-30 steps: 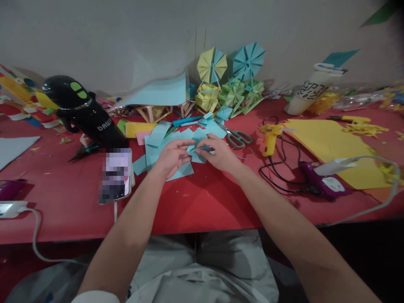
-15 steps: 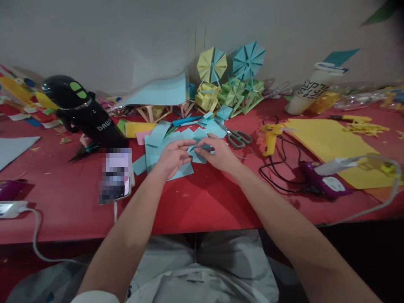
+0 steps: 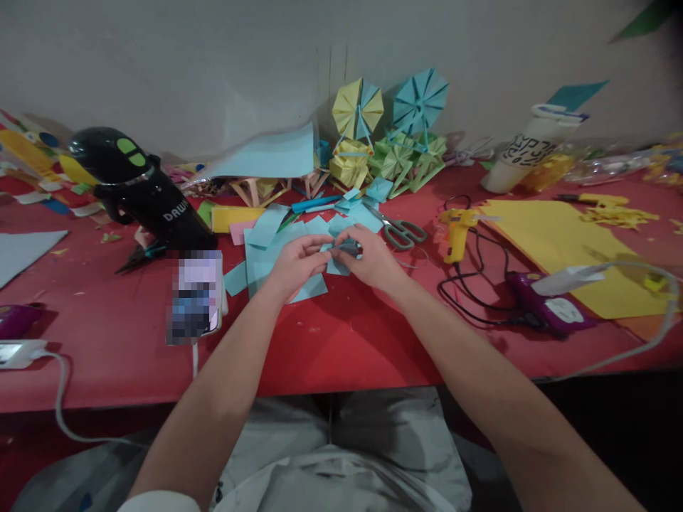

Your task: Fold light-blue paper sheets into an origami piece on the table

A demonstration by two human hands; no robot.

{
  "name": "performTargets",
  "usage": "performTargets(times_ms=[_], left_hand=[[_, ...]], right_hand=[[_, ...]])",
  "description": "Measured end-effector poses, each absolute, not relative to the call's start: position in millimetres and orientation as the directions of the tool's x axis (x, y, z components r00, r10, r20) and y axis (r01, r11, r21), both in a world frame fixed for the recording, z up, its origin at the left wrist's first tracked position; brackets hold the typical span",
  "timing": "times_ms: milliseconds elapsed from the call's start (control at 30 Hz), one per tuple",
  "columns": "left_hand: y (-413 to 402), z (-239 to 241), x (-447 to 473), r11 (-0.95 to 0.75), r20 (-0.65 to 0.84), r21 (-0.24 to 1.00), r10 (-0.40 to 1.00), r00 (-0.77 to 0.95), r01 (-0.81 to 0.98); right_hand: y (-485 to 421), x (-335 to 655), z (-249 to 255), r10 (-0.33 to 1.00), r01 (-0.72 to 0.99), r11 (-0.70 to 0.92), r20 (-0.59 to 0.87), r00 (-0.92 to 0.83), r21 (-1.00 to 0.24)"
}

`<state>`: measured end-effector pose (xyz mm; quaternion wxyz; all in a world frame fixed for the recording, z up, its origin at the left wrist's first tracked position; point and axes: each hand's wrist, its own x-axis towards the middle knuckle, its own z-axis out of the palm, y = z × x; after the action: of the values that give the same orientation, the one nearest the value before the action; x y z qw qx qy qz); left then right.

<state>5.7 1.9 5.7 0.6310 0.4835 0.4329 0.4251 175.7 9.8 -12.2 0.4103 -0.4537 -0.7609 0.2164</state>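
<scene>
My left hand [image 3: 292, 265] and my right hand [image 3: 368, 257] meet over a pile of light blue paper squares [image 3: 267, 245] on the red table [image 3: 341, 341]. Both hands pinch a small folded piece of blue paper [image 3: 341, 252] between fingertips and thumbs. The piece is mostly hidden by my fingers. Loose blue squares lie under and around both hands.
Scissors [image 3: 400, 230] and a yellow glue gun [image 3: 457, 231] with black cable lie right of my hands. A phone [image 3: 196, 299] and a black device [image 3: 141, 188] stand at the left. Folded paper pinwheels [image 3: 389, 121] line the wall. Yellow sheet [image 3: 560, 245], purple power strip [image 3: 549, 309].
My fingers have closed tighter on the small blue piece and drawn a little closer together. The camera view shifted very slightly.
</scene>
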Motion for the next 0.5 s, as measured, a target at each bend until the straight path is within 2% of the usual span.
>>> performTargets(times_ms=[233, 500], left_hand=[[2.7, 0.5, 3.0, 0.000, 0.006, 1.000, 0.960, 0.281, -0.022], [1.7, 1.7, 5.0, -0.015, 0.020, 1.000, 0.957, 0.288, -0.019]], right_hand=[[11.8, 175.9, -14.3, 0.848, 0.498, 0.527, 0.467, -0.251, -0.689], [9.8, 175.9, -13.5, 0.847, 0.487, 0.528, 0.471, -0.245, -0.696]])
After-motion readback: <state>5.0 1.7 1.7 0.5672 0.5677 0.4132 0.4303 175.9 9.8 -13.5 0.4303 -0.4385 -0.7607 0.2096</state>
